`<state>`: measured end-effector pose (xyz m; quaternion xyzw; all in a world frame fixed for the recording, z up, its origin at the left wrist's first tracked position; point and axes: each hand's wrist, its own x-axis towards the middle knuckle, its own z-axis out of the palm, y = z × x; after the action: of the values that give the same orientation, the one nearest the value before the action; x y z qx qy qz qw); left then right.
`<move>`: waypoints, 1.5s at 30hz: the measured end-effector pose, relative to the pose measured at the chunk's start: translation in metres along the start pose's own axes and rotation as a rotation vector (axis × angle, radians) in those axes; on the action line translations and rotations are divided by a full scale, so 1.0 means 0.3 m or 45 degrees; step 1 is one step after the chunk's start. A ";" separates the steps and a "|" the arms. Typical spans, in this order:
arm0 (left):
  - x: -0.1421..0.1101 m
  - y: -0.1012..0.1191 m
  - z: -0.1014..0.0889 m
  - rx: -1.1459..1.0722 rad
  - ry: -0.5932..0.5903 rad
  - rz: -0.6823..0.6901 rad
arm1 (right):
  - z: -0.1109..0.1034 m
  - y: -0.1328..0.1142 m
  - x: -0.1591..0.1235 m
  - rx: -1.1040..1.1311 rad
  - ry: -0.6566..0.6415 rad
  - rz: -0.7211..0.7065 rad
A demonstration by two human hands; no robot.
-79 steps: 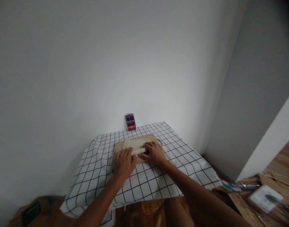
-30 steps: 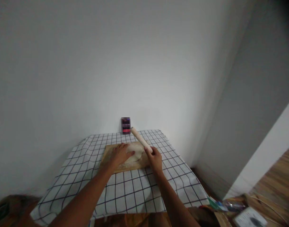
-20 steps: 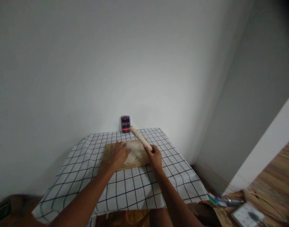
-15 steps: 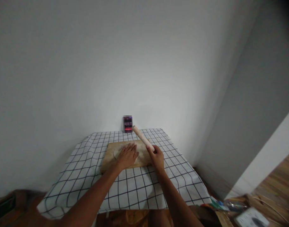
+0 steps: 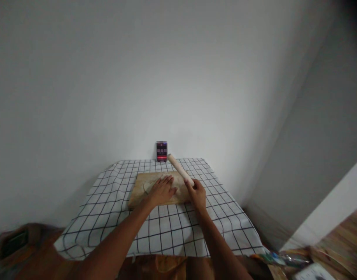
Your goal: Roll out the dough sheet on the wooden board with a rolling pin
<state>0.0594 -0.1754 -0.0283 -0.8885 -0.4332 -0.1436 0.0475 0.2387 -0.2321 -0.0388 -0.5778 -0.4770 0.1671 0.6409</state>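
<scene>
My left hand [image 5: 163, 189] lies flat with its fingers outstretched on a wooden board [image 5: 139, 180] dusted with flour. A pale piece of dough [image 5: 147, 187] shows at the left edge of that hand; the rest of it is hidden under the palm. My right hand [image 5: 196, 192] is wrapped round the near end of a wooden rolling pin [image 5: 178, 167]. The pin is tilted, its far end pointing up and to the left, above the right part of the board.
A white checked tablecloth [image 5: 163, 229] covers the table under the board. A phone-like screen [image 5: 162, 151], blurred out, leans on the wall [image 5: 178, 77] at the back. Assorted items and a white box [image 5: 314, 272] lie at the lower right.
The whole view has shifted slightly, so the table and board appear a little further right. Both hands keep about the same pose, and the rolling pin stays raised in the right hand.
</scene>
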 end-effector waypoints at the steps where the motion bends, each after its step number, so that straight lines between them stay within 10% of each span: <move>1: 0.003 0.000 0.002 -0.008 0.005 -0.027 | -0.001 0.002 -0.001 0.004 0.001 0.002; 32: -0.288 0.100 -0.070 0.034 0.134 -0.223 | -0.014 -0.013 -0.014 -0.087 -0.033 -0.020; 45: -0.373 0.013 -0.092 0.096 0.183 -0.422 | -0.022 -0.009 -0.026 -0.109 -0.041 -0.017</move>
<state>-0.0087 -0.2681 -0.0349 -0.7900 -0.5742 -0.1965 0.0873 0.2392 -0.2425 -0.0389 -0.5986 -0.4979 0.1518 0.6089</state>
